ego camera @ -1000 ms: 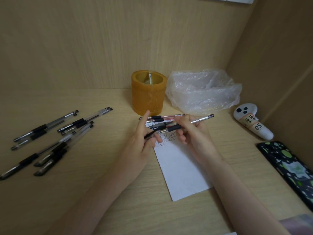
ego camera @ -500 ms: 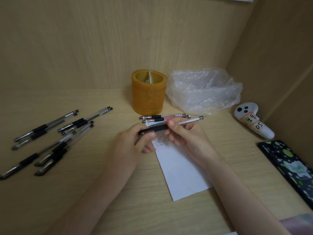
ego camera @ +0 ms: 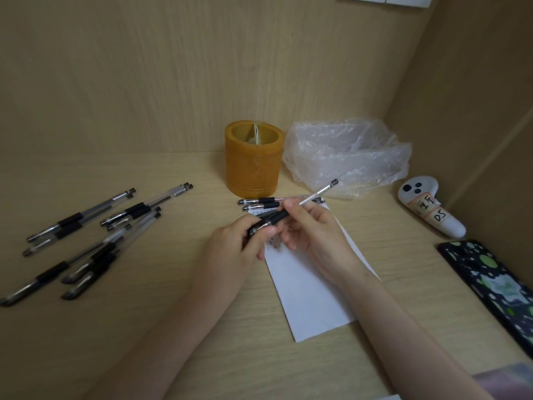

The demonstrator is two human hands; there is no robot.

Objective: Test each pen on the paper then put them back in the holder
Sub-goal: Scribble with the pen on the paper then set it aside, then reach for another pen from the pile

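Both hands hold one clear pen [ego camera: 314, 195] with a black grip above the top of the white paper [ego camera: 311, 293]. My right hand [ego camera: 314, 235] pinches its barrel; the far end points up and right. My left hand [ego camera: 236, 243] grips the capped tip end. Scribble marks show on the paper between the hands. Two capped pens [ego camera: 259, 204] lie side by side just behind the hands, in front of the orange holder [ego camera: 253, 166]. Several black-grip pens [ego camera: 92, 235] lie spread on the desk at the left.
A crumpled clear plastic bag [ego camera: 346, 157] sits right of the holder. A white controller [ego camera: 427, 206] lies at the far right, with a dark patterned phone [ego camera: 490, 287] nearer me. Wooden walls close in the back and right.
A second ago the pen was uncapped, its cap in my left hand. The hands came together and the cap end now sits on the tip. The pen's far end has tilted upward.
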